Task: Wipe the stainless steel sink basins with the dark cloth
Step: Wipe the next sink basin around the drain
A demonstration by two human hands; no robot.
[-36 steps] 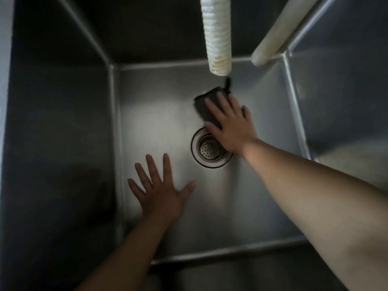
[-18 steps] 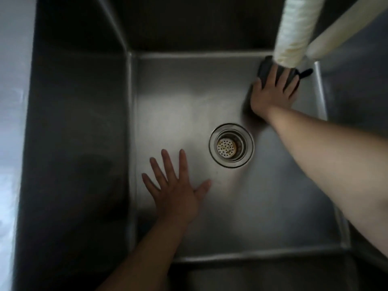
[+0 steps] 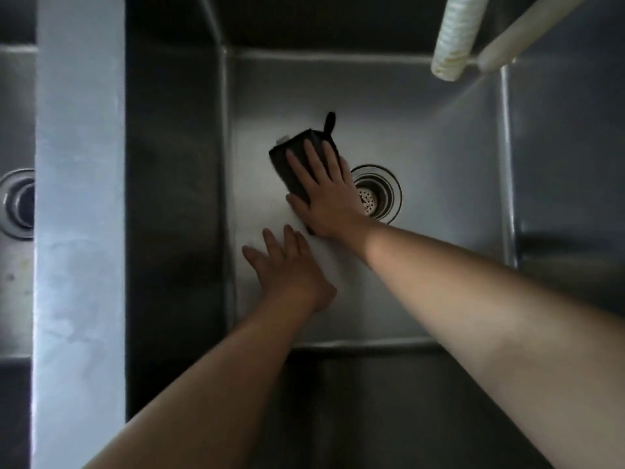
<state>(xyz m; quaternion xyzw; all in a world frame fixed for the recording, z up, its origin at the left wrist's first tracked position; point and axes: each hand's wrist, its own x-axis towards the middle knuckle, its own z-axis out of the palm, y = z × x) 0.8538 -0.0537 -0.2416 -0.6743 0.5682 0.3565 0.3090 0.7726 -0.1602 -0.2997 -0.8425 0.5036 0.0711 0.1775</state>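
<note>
I look down into a deep stainless steel basin (image 3: 439,157). The dark cloth (image 3: 291,157), folded with a small loop at its far end, lies flat on the basin floor just left of the round drain strainer (image 3: 378,192). My right hand (image 3: 326,194) presses on the cloth with straight, spread fingers and covers its near part. My left hand (image 3: 287,269) rests flat on the bare basin floor just in front of it, fingers straight, holding nothing.
A steel divider (image 3: 81,231) runs down the left, and beyond it shows a second basin's drain (image 3: 17,203). A ribbed white hose (image 3: 455,38) and a white pipe (image 3: 517,32) hang over the far right corner. Steep steel walls enclose the floor.
My right hand has slid the cloth from the far right corner back to the left of the drain. The view has shifted left, showing the divider and second basin.
</note>
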